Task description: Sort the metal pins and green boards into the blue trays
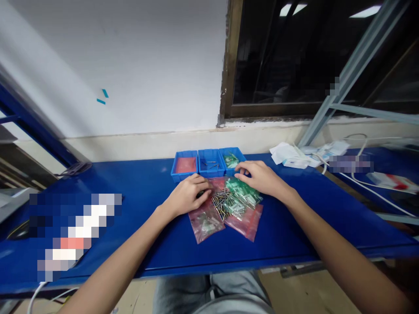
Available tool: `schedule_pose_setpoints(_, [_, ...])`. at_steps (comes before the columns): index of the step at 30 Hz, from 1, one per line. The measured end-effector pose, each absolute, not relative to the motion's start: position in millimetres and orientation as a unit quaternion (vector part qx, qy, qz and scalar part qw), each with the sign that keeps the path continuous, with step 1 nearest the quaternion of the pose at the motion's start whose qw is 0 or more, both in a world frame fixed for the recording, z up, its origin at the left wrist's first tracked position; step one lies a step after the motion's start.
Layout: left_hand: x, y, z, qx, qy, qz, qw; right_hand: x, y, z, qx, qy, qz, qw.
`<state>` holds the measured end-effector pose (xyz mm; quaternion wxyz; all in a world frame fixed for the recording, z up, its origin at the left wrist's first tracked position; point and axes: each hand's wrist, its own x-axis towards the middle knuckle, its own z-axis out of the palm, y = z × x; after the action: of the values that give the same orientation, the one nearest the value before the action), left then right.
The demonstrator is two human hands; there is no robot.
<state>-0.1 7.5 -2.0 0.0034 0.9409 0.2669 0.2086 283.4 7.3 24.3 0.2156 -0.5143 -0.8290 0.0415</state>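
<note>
A heap of screws lies on pinkish-red plastic bags at the middle of the blue table. Green plastic bags with small pieces inside lie against its right side. My left hand is over the left edge of the heap, its fingers loosely bent and the thumb apart from them. Under its wrist side is a red bag with pale small parts. My right hand hovers at the green bags, thumb and fingers apart, with nothing visible between them. Whether either hand touches the bags is unclear.
Three blue bins stand behind the heap: a left bin with red plastic, a middle bin with a few screws, and a right bin with green bags. White papers and cables lie at right. A blurred-out object is at left.
</note>
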Motion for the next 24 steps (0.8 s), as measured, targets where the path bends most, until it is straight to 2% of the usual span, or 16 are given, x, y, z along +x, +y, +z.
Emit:
schedule_pose_setpoints(4, [2,7,-2,0.937,0.266,0.228,0.014,294,4,35,-0.543,-0.820,0.083,0.160])
schedule_pose_setpoints(11, [7,-3,10,0.878,0.316,0.354,0.061,300,13,30,-0.521,-0.831,0.163,0.103])
schedule_pose_setpoints(19, [-2,7,12,0.826,0.334,0.452,0.043,296,18,29,-0.466,-0.844,0.215,0.156])
schedule_pose_setpoints(24, [-2,4,5,0.850,0.334,0.407,0.009,299,16,32,-0.456,-0.844,0.205,0.195])
